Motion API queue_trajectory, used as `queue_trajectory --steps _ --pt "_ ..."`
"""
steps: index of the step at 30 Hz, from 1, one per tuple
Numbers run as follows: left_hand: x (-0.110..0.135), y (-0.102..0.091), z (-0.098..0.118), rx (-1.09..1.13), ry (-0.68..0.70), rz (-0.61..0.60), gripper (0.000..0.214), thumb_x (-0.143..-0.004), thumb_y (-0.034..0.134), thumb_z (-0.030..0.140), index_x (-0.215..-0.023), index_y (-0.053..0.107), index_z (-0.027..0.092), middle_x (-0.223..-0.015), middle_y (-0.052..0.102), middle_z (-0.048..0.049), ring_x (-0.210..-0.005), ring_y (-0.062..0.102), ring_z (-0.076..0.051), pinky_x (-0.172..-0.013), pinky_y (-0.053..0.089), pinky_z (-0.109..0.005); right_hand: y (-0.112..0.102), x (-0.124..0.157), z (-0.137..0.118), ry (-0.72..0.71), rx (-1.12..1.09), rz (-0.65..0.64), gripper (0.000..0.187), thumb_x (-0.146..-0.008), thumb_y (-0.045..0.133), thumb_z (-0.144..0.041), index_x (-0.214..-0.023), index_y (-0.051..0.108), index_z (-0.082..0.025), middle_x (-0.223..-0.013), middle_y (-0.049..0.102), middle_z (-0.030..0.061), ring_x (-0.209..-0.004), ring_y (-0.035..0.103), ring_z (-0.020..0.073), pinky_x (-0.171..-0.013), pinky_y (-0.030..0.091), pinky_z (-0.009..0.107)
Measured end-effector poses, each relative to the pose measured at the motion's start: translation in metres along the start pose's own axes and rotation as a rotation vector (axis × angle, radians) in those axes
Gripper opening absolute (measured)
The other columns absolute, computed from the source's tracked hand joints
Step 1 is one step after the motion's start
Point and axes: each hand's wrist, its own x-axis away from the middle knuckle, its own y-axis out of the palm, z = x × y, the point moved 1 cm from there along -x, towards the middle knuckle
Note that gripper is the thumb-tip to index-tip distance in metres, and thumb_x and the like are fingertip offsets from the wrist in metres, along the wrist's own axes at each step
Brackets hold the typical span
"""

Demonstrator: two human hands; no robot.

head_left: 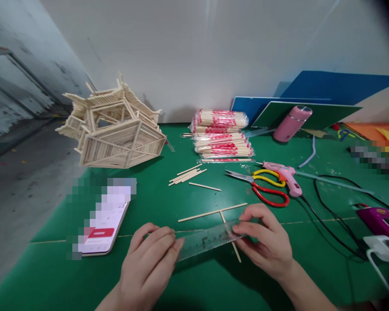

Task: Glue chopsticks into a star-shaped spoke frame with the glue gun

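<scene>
A clear plastic ruler [203,244] is held by both ends, above the green tabletop. My left hand [151,255] is closed round its left end, and my right hand [264,242] pinches the right end between thumb and fingers. Beneath and just beyond the ruler, two thin wooden sticks form a T: one long stick [199,214] lies crosswise, the other stick [237,252] runs towards me and shows through the ruler. Farther off lie a single short stick [205,186] and a small group of short sticks [188,176].
A stick-built model [123,138] stands back left, near a phone [105,229]. Wrapped stick bundles [223,142] lie at the back. To the right are scissors [259,183], a pink glue gun [287,175] with its black cord [327,229], a pink bottle [291,124] and a purple power strip [377,222].
</scene>
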Motion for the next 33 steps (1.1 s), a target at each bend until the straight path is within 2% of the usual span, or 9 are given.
queue_trajectory --steps 6,11,18,25,33 --pt "0.000 -0.002 0.004 -0.074 0.079 0.014 0.014 -0.068 0.057 0.002 -0.072 0.057 0.015 -0.071 0.065 -0.0036 -0.072 0.061 -0.016 -0.071 0.043 -0.035 0.001 0.006 -0.002 -0.004 0.033 0.044 0.020 -0.068 0.058 -0.011 -0.085 0.057 -0.021 -0.086 0.048 0.0053 -0.078 0.052 0.0181 -0.063 0.046 0.033" --pt "-0.005 -0.002 0.007 -0.071 0.008 0.051 0.014 -0.070 0.056 0.005 -0.068 0.058 0.019 -0.067 0.064 0.0010 -0.067 0.060 -0.013 -0.069 0.043 -0.031 0.000 0.008 -0.003 -0.020 0.032 0.068 0.024 -0.066 0.059 -0.010 -0.087 0.057 -0.021 -0.087 0.047 0.0057 -0.080 0.051 0.0189 -0.064 0.046 0.034" --pt "-0.001 0.003 0.005 -0.039 -0.071 0.071 0.014 -0.071 0.056 0.006 -0.070 0.058 0.020 -0.067 0.064 0.0013 -0.066 0.060 -0.013 -0.068 0.043 -0.031 -0.001 0.001 -0.008 -0.040 0.058 0.069 0.022 -0.067 0.059 -0.009 -0.086 0.056 -0.020 -0.087 0.046 0.0056 -0.079 0.051 0.0177 -0.063 0.046 0.033" --pt "0.005 0.010 0.003 -0.074 -0.048 0.121 0.017 -0.070 0.057 0.005 -0.076 0.058 0.021 -0.067 0.064 0.0012 -0.065 0.062 -0.014 -0.068 0.044 -0.032 -0.001 0.001 -0.009 -0.045 0.095 0.060 0.021 -0.067 0.060 -0.010 -0.085 0.057 -0.021 -0.085 0.050 0.0051 -0.078 0.052 0.0174 -0.064 0.046 0.032" --pt "0.005 0.010 0.003 -0.067 -0.105 0.142 0.017 -0.070 0.056 0.005 -0.074 0.057 0.021 -0.065 0.064 0.0016 -0.062 0.061 -0.013 -0.066 0.045 -0.031 0.001 0.003 -0.008 -0.039 0.083 0.096 0.018 -0.068 0.060 -0.011 -0.082 0.055 -0.022 -0.084 0.050 0.0046 -0.076 0.053 0.0175 -0.063 0.046 0.033"
